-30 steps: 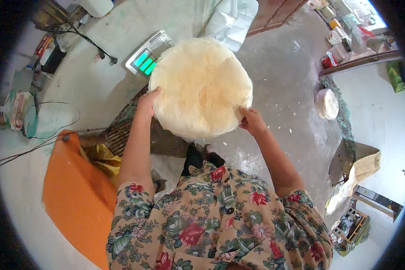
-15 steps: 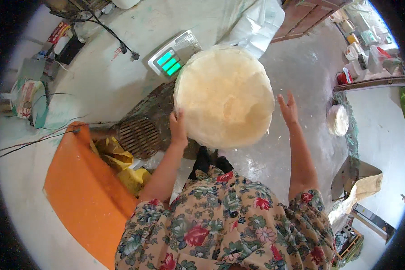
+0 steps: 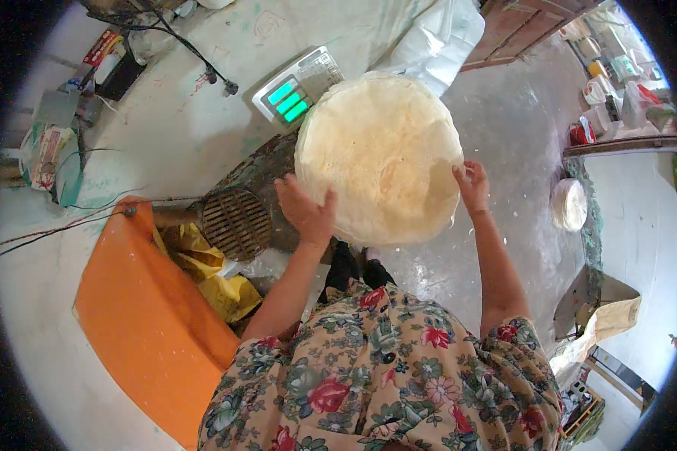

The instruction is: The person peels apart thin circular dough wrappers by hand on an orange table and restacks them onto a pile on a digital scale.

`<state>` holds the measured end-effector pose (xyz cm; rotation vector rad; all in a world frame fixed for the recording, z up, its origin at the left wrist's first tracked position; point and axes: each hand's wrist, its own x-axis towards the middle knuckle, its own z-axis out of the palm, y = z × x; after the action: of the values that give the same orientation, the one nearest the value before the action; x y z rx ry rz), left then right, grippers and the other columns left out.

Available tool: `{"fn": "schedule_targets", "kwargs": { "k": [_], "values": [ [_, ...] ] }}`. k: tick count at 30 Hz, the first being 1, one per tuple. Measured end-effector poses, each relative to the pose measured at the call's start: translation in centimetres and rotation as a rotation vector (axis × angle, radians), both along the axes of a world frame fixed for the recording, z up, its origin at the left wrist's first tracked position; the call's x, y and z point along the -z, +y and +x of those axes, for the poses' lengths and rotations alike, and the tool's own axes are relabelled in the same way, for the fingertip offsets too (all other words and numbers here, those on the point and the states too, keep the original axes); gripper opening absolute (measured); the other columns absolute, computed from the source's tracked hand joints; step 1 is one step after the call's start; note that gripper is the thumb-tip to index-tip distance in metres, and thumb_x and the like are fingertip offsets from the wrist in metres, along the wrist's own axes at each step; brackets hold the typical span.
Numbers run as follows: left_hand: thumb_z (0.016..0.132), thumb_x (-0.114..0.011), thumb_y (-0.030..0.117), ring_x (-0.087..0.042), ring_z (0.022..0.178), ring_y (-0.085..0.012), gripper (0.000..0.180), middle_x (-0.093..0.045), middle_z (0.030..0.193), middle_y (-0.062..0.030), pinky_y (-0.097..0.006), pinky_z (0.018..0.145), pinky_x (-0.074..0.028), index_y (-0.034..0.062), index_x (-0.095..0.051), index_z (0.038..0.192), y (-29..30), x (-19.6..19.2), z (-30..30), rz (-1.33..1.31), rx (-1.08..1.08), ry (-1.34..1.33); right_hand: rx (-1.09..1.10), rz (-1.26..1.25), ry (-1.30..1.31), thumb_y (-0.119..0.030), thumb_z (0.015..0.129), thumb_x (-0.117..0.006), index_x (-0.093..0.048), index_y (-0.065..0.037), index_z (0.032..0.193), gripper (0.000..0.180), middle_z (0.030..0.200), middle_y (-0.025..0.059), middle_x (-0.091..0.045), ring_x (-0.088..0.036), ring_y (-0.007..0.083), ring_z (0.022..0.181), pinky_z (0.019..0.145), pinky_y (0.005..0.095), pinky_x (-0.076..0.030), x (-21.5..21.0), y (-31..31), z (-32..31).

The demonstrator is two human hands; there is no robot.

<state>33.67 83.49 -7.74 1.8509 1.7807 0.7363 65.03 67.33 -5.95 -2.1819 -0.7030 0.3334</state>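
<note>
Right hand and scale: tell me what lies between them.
In the head view, the large, pale round disc lies between the right hand and the scale, hiding part of the scale.

A: Finish on the round stack (image 3: 380, 158)?
B: Matt, papery-looking, faintly wrinkled on top, ragged at the edge. Actual material: can't tell.
A: Scale (image 3: 301, 81)?
B: Smooth hard shell, looks plastic.
A: Bag (image 3: 436, 49) next to it?
B: Thin plastic film, glossy, creased.
A: Floor (image 3: 511, 113)?
B: Concrete-like, smooth, dull sheen, some glare spots.
A: Orange panel (image 3: 147, 316), yellow sack (image 3: 229, 297)?
B: Panel smooth, matt; board or cloth unclear. Sack crinkled, slight shine, plastic-looking.
A: Grate (image 3: 237, 225)?
B: Slatted, rough, dull. Wood or rusty metal, can't tell.
A: Door (image 3: 530, 26), shirt (image 3: 384, 376)?
B: Door reads as panelled wood, low sheen. Shirt: soft printed cloth, matt.
</note>
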Motion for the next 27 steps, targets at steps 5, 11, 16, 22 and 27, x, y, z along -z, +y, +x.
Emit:
{"fn": "schedule_targets", "kwargs": {
  "k": [5,11,16,22,27],
  "values": [
    [0.072,-0.055,0.060,-0.011,0.130,-0.0434,0.087,-0.015,0.140,-0.0258,-0.059,0.101,-0.009,0.0084,-0.027,0.136,-3.5,-5.5,2.3,0.264,0.733,0.148,0.121,-0.061,0.326,-0.026,0.077,-0.067,-0.060,0.001,0.090,0.031,0.076,0.0043,-0.060,-0.055,0.0152,0.071,0.066,0.0284,-0.045,-0.5,0.9,0.0],
    [0.069,-0.054,0.066,0.000,0.133,-0.0410,0.089,-0.007,0.144,-0.0240,-0.059,0.103,-0.003,0.0109,-0.031,0.135,-5.8,-4.3,3.5,-0.043,0.889,0.361,0.102,0.167,0.459,-0.022,0.080,-0.064,-0.061,0.000,0.079,0.022,0.073,0.0015,-0.059,-0.051,0.0103,0.066,0.062,0.0259,-0.042,0.6,0.0,1.1],
    [0.069,-0.055,0.062,0.005,0.133,-0.0390,0.085,-0.003,0.144,-0.0239,-0.056,0.104,0.002,0.0129,-0.032,0.135,-6.9,-4.4,3.4,-0.137,0.885,0.363,0.124,-0.479,-0.313,-0.023,0.073,-0.066,-0.049,-0.006,0.116,0.049,0.128,0.0211,-0.039,-0.040,0.0360,0.116,0.093,0.0474,-0.036,-2.7,0.9,-1.9],
    [0.072,-0.054,0.062,0.003,0.132,-0.0437,0.086,-0.001,0.143,-0.0258,-0.058,0.103,0.001,0.0087,-0.029,0.135,-6.7,-4.7,2.9,-0.086,0.923,0.341,-0.312,-0.254,-0.694,-0.028,0.074,-0.065,-0.042,-0.013,0.128,0.060,0.131,0.0152,-0.037,-0.035,0.0364,0.120,0.095,0.0516,-0.031,-5.9,11.2,-3.5],
    [0.072,-0.056,0.060,-0.002,0.131,-0.0446,0.091,-0.005,0.142,-0.0275,-0.058,0.103,-0.003,0.0060,-0.023,0.137,-4.7,-7.1,1.9,-0.028,0.752,0.238,-0.304,-0.262,-0.414,-0.027,0.074,-0.064,-0.046,-0.014,0.121,0.051,0.128,0.0106,-0.042,-0.040,0.0332,0.118,0.095,0.0436,-0.035,-3.7,16.7,1.7]
  ]
}}
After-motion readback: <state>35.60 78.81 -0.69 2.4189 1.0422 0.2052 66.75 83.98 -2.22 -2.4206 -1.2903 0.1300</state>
